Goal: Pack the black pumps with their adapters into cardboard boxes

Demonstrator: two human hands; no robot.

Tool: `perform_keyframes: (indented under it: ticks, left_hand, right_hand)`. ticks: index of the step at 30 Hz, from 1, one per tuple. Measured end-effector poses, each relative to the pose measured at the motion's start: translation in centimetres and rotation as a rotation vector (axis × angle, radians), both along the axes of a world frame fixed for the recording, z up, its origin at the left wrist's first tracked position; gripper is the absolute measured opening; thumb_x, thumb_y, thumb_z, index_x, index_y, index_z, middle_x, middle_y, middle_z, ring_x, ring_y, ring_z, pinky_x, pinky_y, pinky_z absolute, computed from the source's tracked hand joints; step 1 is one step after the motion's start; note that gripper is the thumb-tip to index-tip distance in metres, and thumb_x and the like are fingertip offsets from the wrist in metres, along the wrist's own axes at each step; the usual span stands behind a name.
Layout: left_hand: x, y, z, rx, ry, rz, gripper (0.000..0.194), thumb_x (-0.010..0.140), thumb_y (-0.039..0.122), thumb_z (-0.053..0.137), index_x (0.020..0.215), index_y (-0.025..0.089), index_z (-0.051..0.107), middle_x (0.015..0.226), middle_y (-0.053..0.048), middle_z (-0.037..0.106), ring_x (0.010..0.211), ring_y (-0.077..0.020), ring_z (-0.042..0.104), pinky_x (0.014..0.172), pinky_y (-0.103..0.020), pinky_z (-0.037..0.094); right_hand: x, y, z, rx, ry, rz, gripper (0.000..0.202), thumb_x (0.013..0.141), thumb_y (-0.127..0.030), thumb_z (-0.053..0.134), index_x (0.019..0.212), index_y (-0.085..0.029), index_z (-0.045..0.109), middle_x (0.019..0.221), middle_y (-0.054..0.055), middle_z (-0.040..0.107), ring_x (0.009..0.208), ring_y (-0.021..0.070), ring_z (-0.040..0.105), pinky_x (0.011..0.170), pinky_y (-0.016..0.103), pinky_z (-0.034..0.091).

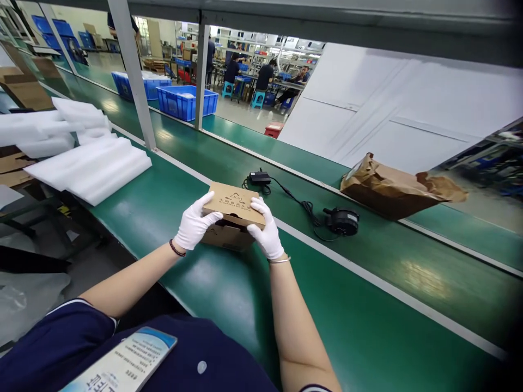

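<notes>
A small brown cardboard box with dark printing on its lid stands on the green work surface before me. Its lid is nearly down, with a dark gap along the front edge. My left hand, in a white glove, grips the lid's left side, thumb at the front edge. On the right side, my right hand, also gloved, holds the lid with fingers on top and thumb at the front. Just behind the box lie a black power adapter and its cable, which runs right toward a round black pump-like device.
White foam sheets are piled at the left. A torn brown paper package sits at the right beyond the belt. Blue crates stand behind a metal post. Several people work in the background.
</notes>
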State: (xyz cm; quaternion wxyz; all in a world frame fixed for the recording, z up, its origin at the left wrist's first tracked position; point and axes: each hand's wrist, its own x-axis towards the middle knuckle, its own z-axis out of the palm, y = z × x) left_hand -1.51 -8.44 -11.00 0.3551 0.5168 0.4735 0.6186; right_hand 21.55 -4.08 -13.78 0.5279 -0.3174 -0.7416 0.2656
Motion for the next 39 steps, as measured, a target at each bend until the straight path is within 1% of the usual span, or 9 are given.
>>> perform_keyframes:
  ticks: [3,8,11,15,21,24,27,32,39]
  left_hand:
    - [-0.2,0.3,-2.8,0.154,0.169,0.112,0.069,0.074,0.06,0.075,0.131,0.023,0.062,0.154,-0.011,0.04,0.142,-0.0323,0.04,0.119,-0.046,0.036]
    - [-2.3,0.7,-5.0,0.384,0.411,-0.123,0.081,0.077,0.052,0.077,0.147,0.028,0.044,0.158,-0.012,0.036,0.147,-0.0296,0.03,0.123,-0.047,0.027]
    - [-3.3,1.1,-5.1,0.486,0.542,-0.174,0.065,0.079,0.048,0.076,0.136,0.024,0.055,0.147,-0.013,0.05,0.145,-0.0294,0.036,0.121,-0.053,0.027]
    - [-3.6,1.4,-4.1,0.394,0.633,-0.307,0.038,0.08,0.048,0.074,0.109,0.024,0.068,0.12,-0.008,0.07,0.124,-0.0262,0.06,0.12,-0.058,0.026]
    - [-2.8,0.1,-2.8,0.326,0.69,-0.228,0.027,0.078,0.044,0.076,0.094,0.024,0.068,0.114,-0.008,0.07,0.135,-0.029,0.048,0.119,-0.058,0.026]
    - [-1.8,-1.2,-3.0,0.22,0.577,-0.112,0.053,0.063,0.052,0.086,0.098,0.018,0.065,0.151,-0.016,0.041,0.148,-0.0361,0.025,0.119,-0.058,0.026]
    - [-0.5,-2.1,-3.4,0.092,0.336,-0.08,0.059,0.065,0.048,0.085,0.105,0.015,0.058,0.164,-0.018,0.003,0.148,-0.0361,0.026,0.118,-0.052,0.032]
    - [0.7,-2.3,-3.6,0.068,0.145,-0.056,0.049,0.071,0.039,0.081,0.105,0.016,0.054,0.162,-0.017,0.012,0.148,-0.0327,0.028,0.122,-0.05,0.026]
    - [0.8,-1.5,-3.6,-0.027,0.12,-0.062,0.063,0.051,0.037,0.095,0.101,0.018,0.06,0.153,-0.017,0.034,0.145,-0.032,0.033,0.122,-0.05,0.029]
  right_hand:
    - [-0.9,-0.4,-1.0,0.088,0.026,-0.069,0.047,0.088,-0.056,0.063,0.122,-0.024,0.058,0.141,0.012,0.054,0.146,0.0324,0.031,0.12,0.061,0.024]
    - [-1.6,-1.3,-2.7,0.223,0.178,-0.084,0.023,0.097,-0.043,0.054,0.111,-0.027,0.064,0.131,0.005,0.06,0.143,0.0293,0.038,0.12,0.064,0.024]
    - [-1.4,-1.9,-3.5,0.225,0.168,-0.077,0.028,0.085,-0.045,0.071,0.107,-0.029,0.065,0.13,0.003,0.061,0.143,0.0311,0.036,0.12,0.066,0.022]
    - [-0.8,-2.3,-3.6,0.196,0.067,-0.177,0.028,0.076,-0.047,0.079,0.092,-0.029,0.065,0.108,0.002,0.068,0.131,0.0307,0.052,0.117,0.065,0.029]
    - [-1.9,-3.9,1.1,0.225,-0.268,-0.24,0.024,0.087,-0.048,0.067,0.076,-0.026,0.067,0.093,0.004,0.073,0.123,0.0337,0.057,0.113,0.067,0.025]
    - [-3.0,-4.8,3.0,0.216,-0.458,-0.149,0.032,0.092,-0.043,0.061,0.066,-0.025,0.067,0.095,0.003,0.073,0.125,0.0329,0.055,0.112,0.065,0.025]
    - [-3.4,-5.1,2.4,0.312,-0.498,-0.214,0.029,0.093,-0.041,0.061,0.071,-0.025,0.07,0.106,0.005,0.072,0.115,0.0289,0.061,0.114,0.064,0.025]
    - [-2.9,-4.5,0.1,0.629,-0.506,-0.234,0.018,0.094,-0.035,0.06,0.109,-0.033,0.07,0.107,0.004,0.073,0.099,0.0248,0.067,0.115,0.06,0.028]
    - [-3.0,-3.7,0.0,0.736,-0.545,-0.333,0.02,0.094,-0.026,0.061,0.112,-0.033,0.067,0.101,0.007,0.075,0.094,0.0299,0.07,0.108,0.056,0.037]
